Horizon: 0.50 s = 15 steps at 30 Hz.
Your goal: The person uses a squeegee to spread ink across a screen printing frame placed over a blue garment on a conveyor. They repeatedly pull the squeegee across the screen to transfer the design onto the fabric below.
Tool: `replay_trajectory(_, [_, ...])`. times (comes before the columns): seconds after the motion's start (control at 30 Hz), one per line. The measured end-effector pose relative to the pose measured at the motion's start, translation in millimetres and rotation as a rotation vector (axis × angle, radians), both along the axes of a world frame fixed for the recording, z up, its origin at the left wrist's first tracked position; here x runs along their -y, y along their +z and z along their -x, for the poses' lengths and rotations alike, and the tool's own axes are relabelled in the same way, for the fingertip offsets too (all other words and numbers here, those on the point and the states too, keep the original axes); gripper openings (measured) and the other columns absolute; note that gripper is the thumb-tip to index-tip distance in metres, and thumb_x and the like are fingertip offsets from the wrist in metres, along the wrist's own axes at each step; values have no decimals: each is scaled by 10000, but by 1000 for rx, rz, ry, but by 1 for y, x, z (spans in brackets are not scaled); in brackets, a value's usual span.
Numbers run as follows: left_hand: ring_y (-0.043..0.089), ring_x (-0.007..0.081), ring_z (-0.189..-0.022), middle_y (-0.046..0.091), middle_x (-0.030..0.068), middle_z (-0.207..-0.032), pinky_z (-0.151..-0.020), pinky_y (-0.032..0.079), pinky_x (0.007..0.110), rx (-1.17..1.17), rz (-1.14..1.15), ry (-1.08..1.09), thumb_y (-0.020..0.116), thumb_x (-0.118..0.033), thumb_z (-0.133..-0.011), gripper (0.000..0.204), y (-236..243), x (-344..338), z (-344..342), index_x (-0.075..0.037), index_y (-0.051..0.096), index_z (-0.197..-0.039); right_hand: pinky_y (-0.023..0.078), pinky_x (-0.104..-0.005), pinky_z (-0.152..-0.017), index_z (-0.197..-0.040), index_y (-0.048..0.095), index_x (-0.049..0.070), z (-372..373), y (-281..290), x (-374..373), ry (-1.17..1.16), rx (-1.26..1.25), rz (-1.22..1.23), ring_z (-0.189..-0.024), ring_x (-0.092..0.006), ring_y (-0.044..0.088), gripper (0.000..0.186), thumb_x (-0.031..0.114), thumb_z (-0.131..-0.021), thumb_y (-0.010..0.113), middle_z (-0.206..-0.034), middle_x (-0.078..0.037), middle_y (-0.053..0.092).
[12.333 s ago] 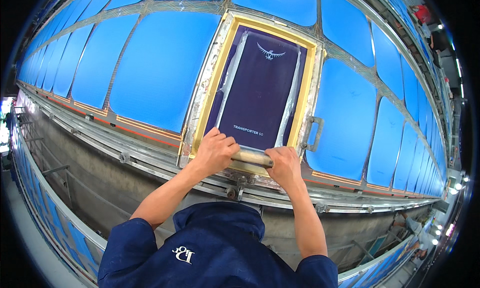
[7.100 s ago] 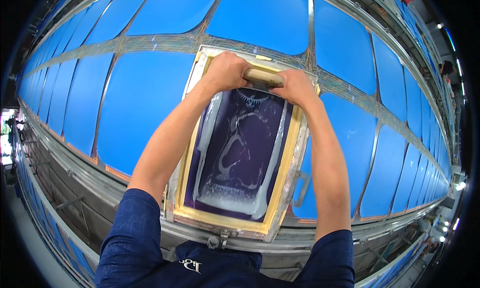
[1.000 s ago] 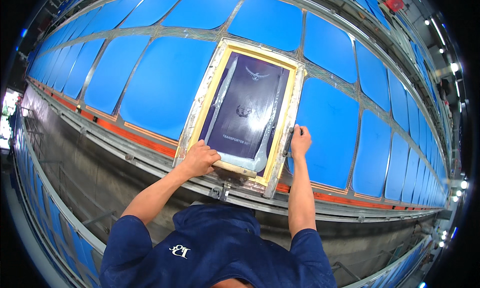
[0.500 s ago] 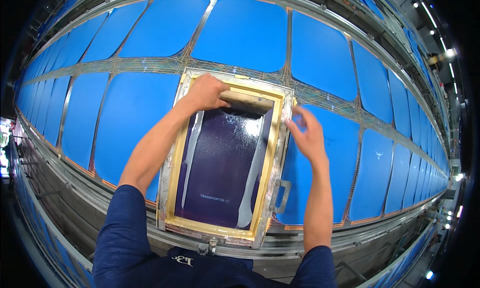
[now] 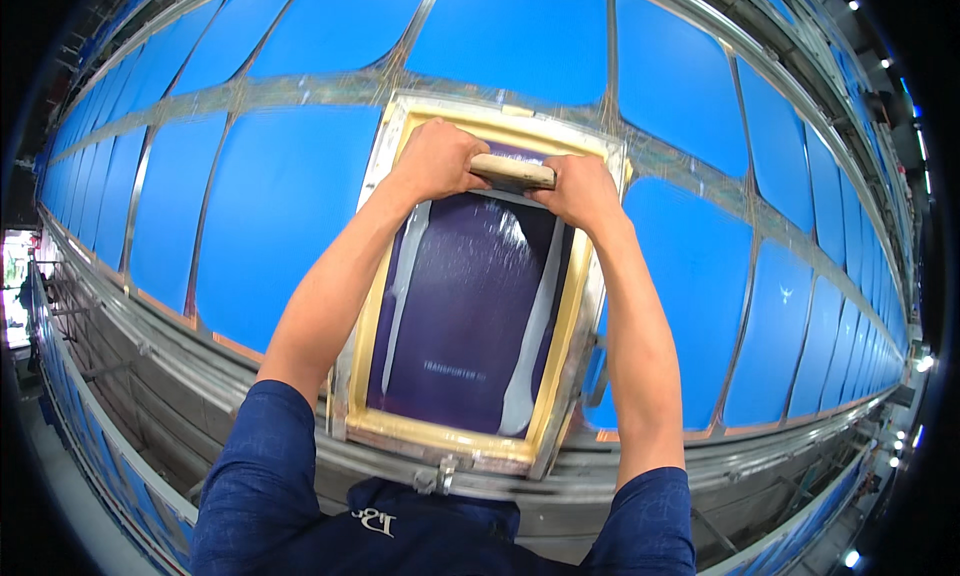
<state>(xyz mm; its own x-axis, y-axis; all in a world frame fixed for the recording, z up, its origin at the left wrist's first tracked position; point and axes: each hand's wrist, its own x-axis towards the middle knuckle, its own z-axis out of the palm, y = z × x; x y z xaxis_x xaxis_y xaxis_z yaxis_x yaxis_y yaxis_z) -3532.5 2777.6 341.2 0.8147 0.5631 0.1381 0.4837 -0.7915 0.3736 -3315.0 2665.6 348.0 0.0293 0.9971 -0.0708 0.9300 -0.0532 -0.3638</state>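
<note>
Both my hands grip a wooden-handled squeegee (image 5: 513,170), held across the far end of a screen-printing frame (image 5: 607,156). My left hand (image 5: 438,160) is closed round its left end, and my right hand (image 5: 585,190) round its right end. The squeegee's lower edge meets the dark purple mesh (image 5: 465,286), though my fingers hide part of the contact. Pale ink (image 5: 521,401) lies in streaks along both sides of the mesh. Yellow tape (image 5: 440,431) lines the inside of the frame.
Blue rounded panels (image 5: 290,226) lie in two long rows on the table, under and around the frame. A metal rail (image 5: 610,486) runs along the near edge, with a small clamp (image 5: 436,476) at the frame's near side. A handle (image 5: 594,376) sticks out at the frame's right.
My right hand has come in from beyond the frame's right edge and closed on the squeegee. The squeegee, held only by my left hand before, is now in both hands and has tilted.
</note>
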Motion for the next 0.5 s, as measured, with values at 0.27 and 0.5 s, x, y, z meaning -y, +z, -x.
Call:
replay_trajectory(0.27, [636, 257, -725, 663, 29, -769, -723, 446, 411, -6, 5, -26, 848, -220, -614, 230, 5, 225, 137, -155, 686, -765, 457, -424, -877, -905, 713, 99, 130, 5, 224, 96, -15, 37, -899, -290, 662, 289, 171, -657, 844, -853, -114, 709])
replay_trajectory(0.5, [656, 216, -780, 666, 13, -784, -783, 418, 374, -133, 82, -81, 849, -273, -654, 254, 23, 276, 164, -164, 688, -817, 451, -397, -846, -871, 716, 131, 154, 23, 274, 114, -92, 86, -859, -262, 657, 243, 162, -667, 843, -793, -73, 694])
